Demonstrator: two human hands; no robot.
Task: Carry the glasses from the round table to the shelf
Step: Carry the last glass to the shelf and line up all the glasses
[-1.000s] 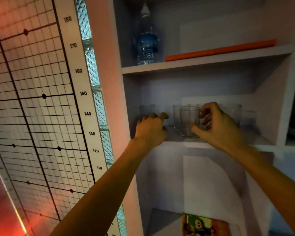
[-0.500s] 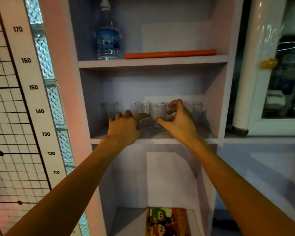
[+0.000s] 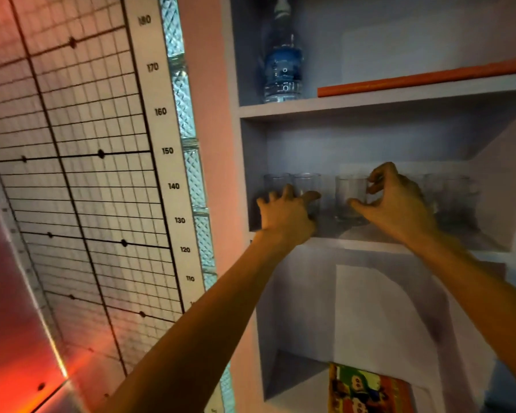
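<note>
Right grip (image 3: 396, 201): thumb and curled fingers bracket a clear tumbler (image 3: 347, 196) standing on the middle shelf (image 3: 370, 245); whether they actually pinch it cannot be told. Left grip (image 3: 286, 214): fingers spread, empty, just before a second tumbler (image 3: 306, 186). More glasses (image 3: 447, 198) stand to the right. Step judged: setting down. The next move calls for a clean withdrawal without toppling neighbours.

Glasses (image 3: 350, 195) line the shelf (image 3: 370, 242), bottle (image 3: 283, 64) above.
</note>
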